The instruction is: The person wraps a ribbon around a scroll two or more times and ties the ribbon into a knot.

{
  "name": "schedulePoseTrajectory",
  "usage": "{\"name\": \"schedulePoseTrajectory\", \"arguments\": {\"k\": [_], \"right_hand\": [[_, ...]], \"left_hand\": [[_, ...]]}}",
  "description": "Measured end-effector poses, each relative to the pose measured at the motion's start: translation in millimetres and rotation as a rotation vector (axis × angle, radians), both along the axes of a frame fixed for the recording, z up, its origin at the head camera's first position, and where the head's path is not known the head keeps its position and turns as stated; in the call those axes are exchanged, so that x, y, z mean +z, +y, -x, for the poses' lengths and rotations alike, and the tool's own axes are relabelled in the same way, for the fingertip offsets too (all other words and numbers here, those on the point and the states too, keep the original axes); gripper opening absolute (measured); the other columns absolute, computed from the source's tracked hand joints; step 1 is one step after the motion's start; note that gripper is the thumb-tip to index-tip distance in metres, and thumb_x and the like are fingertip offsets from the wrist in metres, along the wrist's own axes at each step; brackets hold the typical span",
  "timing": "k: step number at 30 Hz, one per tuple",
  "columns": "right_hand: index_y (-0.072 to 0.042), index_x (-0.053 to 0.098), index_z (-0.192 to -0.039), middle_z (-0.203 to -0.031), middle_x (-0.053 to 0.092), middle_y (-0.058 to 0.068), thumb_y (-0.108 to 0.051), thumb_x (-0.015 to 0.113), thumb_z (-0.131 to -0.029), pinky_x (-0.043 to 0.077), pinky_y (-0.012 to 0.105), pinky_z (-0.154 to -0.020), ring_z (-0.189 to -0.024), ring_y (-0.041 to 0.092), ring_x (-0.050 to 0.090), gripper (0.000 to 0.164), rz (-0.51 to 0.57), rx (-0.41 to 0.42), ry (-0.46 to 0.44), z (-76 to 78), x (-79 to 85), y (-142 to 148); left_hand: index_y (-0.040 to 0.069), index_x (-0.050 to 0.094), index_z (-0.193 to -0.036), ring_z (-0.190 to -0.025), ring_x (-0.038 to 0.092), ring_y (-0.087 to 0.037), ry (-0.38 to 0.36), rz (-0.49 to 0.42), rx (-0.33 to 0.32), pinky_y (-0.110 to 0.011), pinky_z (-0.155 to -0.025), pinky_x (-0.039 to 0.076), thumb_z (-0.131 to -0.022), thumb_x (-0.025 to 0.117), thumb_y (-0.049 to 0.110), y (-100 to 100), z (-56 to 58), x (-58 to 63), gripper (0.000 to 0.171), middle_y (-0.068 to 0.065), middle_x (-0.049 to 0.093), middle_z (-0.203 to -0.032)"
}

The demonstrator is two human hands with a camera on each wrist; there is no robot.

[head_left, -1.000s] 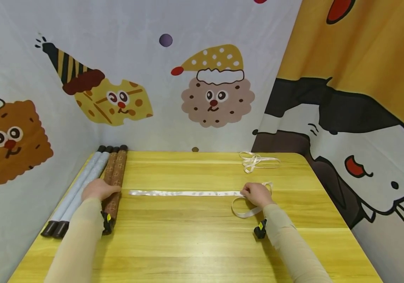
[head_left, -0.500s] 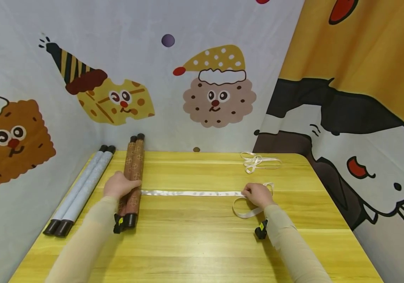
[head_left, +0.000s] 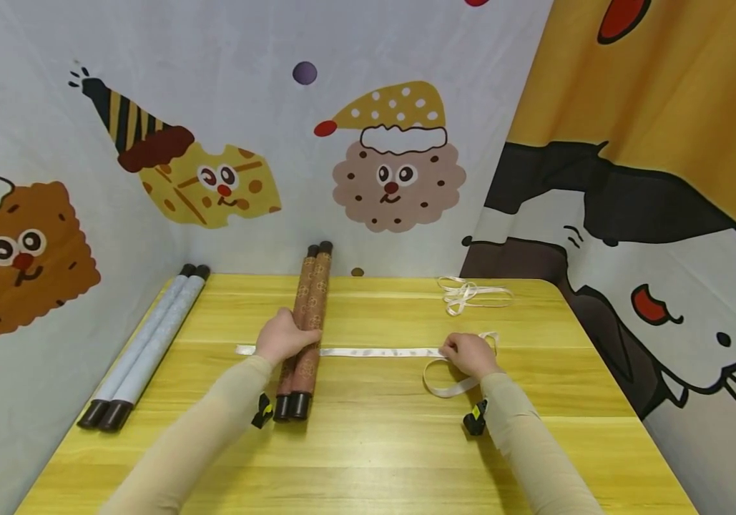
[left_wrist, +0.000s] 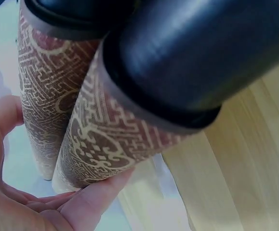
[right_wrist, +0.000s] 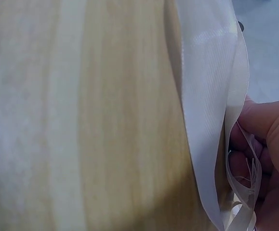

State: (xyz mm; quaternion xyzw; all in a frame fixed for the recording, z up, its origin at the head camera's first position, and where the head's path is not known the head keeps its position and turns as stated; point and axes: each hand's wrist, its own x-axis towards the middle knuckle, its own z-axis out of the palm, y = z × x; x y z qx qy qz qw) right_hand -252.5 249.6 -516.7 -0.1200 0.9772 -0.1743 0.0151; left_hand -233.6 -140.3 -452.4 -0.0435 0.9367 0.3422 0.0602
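My left hand (head_left: 284,336) is wrapped around a pair of brown patterned rolls (head_left: 306,322), fingers curled beneath them, as the left wrist view shows. The rolls lie across the white ribbon (head_left: 377,352) at table centre, their black end caps pointing to 6 o'clock. My right hand (head_left: 467,353), at 3 o'clock from the rolls, pinches the ribbon's other end, with a loose loop trailing toward my sleeve. Beyond it, at 12 o'clock, a second ribbon bundle (head_left: 470,293) sits near the table's far edge. Well apart at 9 o'clock, two pale blue rolls (head_left: 149,343) rest along the edge of the yellow wooden table (head_left: 374,443).
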Motion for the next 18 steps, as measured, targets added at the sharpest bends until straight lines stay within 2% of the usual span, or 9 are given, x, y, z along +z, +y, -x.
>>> {"name": "schedulePoseTrajectory", "arguments": {"k": [4,10,15,18], "right_hand": [[-0.012,0.067,-0.084,-0.071,0.06,-0.003,-0.025,0.07,-0.094,0.046,0.038,-0.065,-0.064,0.016,0.052,0.016,0.005,0.0,0.001,-0.5,0.6,0],[-0.012,0.066,-0.083,-0.07,0.059,-0.003,-0.025,0.069,-0.095,0.045,0.037,-0.063,-0.062,0.016,0.05,0.017,0.006,0.0,-0.001,-0.3,1.8,0],[-0.013,0.067,-0.083,-0.07,0.059,-0.003,-0.025,0.069,-0.095,0.045,0.037,-0.064,-0.062,0.016,0.05,0.017,0.01,-0.013,-0.01,0.4,1.2,1],[-0.013,0.066,-0.084,-0.07,0.058,-0.003,-0.026,0.068,-0.095,0.045,0.037,-0.063,-0.062,0.016,0.05,0.017,0.011,-0.014,-0.016,0.5,0.5,2]], "left_hand": [[-0.005,0.052,-0.111,-0.079,0.062,-0.029,-0.004,-0.011,-0.014,-0.04,-0.065,0.053,-0.079,0.077,0.04,23,-0.7,0.2,0.06,-0.016,0.061,-0.093],[-0.001,0.053,-0.106,-0.074,0.061,-0.027,-0.009,-0.001,-0.03,-0.038,-0.062,0.051,-0.075,0.079,0.037,48,1.7,-9.2,0.055,-0.012,0.06,-0.087],[-0.001,0.053,-0.104,-0.073,0.06,-0.028,-0.019,0.033,-0.055,-0.04,-0.063,0.051,-0.073,0.079,0.037,58,3.3,-16.6,0.056,-0.012,0.06,-0.085],[-0.002,0.053,-0.105,-0.074,0.06,-0.027,-0.032,0.065,-0.071,-0.041,-0.064,0.051,-0.074,0.079,0.038,62,3.5,-17.1,0.057,-0.012,0.059,-0.085]]}}
